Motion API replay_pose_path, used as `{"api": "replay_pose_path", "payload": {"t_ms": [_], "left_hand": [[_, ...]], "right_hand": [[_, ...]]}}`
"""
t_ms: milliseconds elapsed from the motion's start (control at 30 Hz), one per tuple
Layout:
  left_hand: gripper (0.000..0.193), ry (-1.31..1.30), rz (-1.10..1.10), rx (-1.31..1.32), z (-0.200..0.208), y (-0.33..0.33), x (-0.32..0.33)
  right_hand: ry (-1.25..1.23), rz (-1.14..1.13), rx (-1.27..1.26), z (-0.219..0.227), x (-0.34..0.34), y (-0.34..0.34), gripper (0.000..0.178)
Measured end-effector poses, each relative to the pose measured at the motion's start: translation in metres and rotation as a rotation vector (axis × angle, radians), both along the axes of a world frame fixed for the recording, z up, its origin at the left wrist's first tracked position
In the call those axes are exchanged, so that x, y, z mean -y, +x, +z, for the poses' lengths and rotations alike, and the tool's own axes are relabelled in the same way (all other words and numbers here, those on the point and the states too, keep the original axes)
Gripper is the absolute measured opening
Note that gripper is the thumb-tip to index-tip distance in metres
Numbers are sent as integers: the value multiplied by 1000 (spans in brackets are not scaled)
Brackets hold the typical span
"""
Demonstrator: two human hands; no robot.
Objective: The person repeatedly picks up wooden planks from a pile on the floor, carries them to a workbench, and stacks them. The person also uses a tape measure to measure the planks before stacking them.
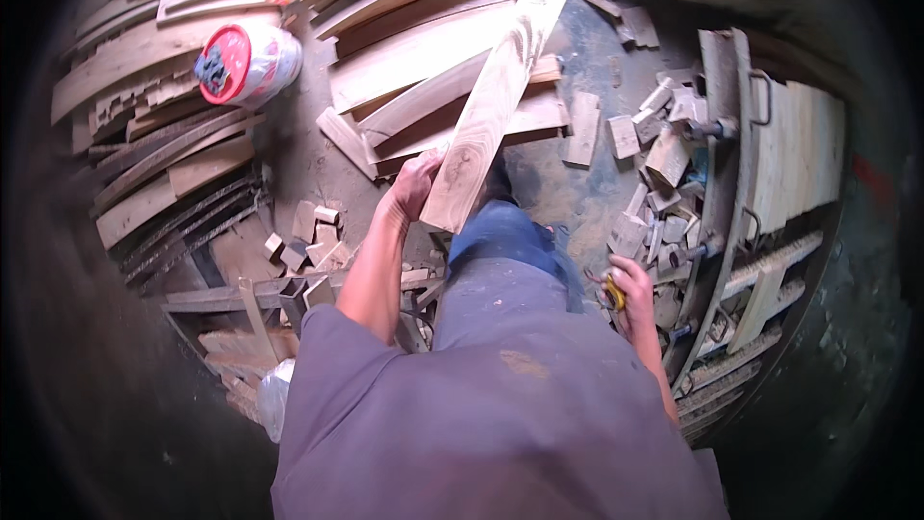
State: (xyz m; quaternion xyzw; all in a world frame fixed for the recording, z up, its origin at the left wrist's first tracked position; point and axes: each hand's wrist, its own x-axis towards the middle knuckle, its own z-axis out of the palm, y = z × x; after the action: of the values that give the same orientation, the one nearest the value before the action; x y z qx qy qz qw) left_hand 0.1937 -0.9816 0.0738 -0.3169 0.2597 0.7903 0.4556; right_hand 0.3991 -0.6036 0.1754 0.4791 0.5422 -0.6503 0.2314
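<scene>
My left hand (pixel 417 187) is closed on the near end of a long wooden board (pixel 500 87). The pale board has wavy dark grain and slants away to the upper right, above the stacked lumber. My right hand (pixel 632 291) is down by my right side, its fingers closed around a small yellow tool (pixel 614 293). Some dark metal shows at the tool's front; its exact kind I cannot make out.
Stacked planks (pixel 423 48) lie ahead, with more lumber (pixel 178 169) at the left. A white bucket with a red rim (pixel 274 64) stands on the left stack. Wood offcuts (pixel 666 162) litter the floor beside a metal clamping rack (pixel 717 202) at the right.
</scene>
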Motion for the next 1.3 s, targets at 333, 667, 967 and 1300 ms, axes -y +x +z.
{"api": "replay_pose_path", "payload": {"t_ms": [333, 667, 967, 1300], "left_hand": [[63, -761, -867, -1773, 186, 84, -182], [106, -249, -397, -1240, 172, 212, -256], [111, 155, -390, -1109, 169, 220, -358], [115, 163, -640, -980, 153, 201, -495]], "right_hand": [[-448, -298, -684, 58, -47, -12, 54], [-570, -633, -995, 49, -140, 173, 90], [-594, -856, -1171, 43, -198, 240, 94], [-306, -1057, -1060, 57, -282, 274, 88]]}}
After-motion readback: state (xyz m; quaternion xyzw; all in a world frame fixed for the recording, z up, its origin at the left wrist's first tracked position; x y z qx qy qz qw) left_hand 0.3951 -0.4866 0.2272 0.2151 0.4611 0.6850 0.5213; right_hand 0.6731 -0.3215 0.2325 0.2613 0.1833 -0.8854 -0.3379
